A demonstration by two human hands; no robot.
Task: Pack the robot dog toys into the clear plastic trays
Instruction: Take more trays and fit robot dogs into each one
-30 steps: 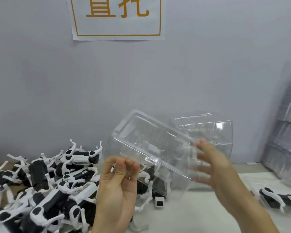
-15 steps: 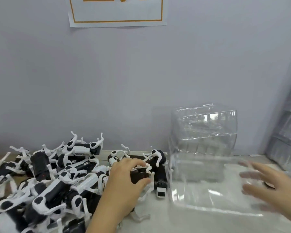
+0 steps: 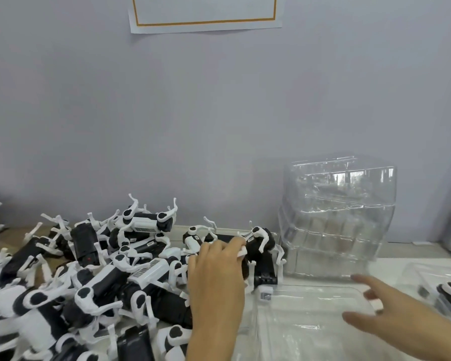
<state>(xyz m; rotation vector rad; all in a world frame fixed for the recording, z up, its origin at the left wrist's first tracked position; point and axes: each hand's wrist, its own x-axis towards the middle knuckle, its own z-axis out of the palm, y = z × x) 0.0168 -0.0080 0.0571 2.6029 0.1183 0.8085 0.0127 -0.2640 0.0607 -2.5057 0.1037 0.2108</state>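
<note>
Clear plastic lies under my right hand point(image 3: 391, 315), whose fingers point(image 3: 362, 280) are spread straight over the open tray point(image 3: 310, 321) on the table point(image 3: 412, 254), steadying it and gripping nothing. My left hand point(image 3: 216, 280) reaches into the heap of robot dog toys point(image 3: 94, 277); its fingers point(image 3: 235, 243) curl over one black-and-white dog point(image 3: 261, 246) at the heap's right edge, just beside the tray, though I cannot tell whether they have closed on it. I judge this the pick step. Next I must lift that dog free of tangled legs and seat it in the tray. Behind stands a stack of empty trays point(image 3: 336, 220); a packed one point(image 3: 448, 290) sits far right.
</note>
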